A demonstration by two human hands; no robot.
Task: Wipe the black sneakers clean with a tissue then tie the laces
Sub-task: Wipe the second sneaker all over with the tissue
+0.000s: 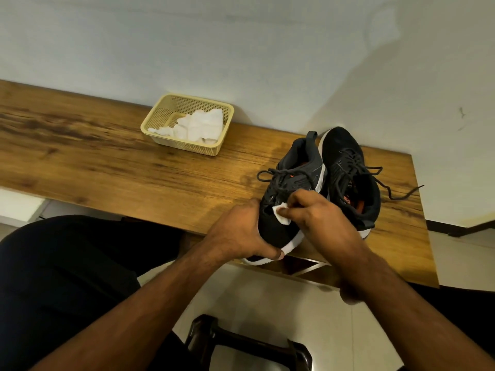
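Two black sneakers with white soles lie side by side at the right end of a wooden table (107,162). The nearer sneaker (292,178) points its toe toward me and over the table's front edge. My left hand (241,234) grips that toe, thumb under the white sole. My right hand (321,212) pinches a small white tissue (281,214) and presses it on the toe's upper. The other sneaker (348,170) lies just to the right, toe pointing away. Both have loose, untied dark laces.
A cream plastic basket (163,113) holding crumpled white tissues (198,127) stands at the back of the table by the white wall. A dark stool (241,341) is below on the tiled floor. My dark-clothed knee fills the lower left.
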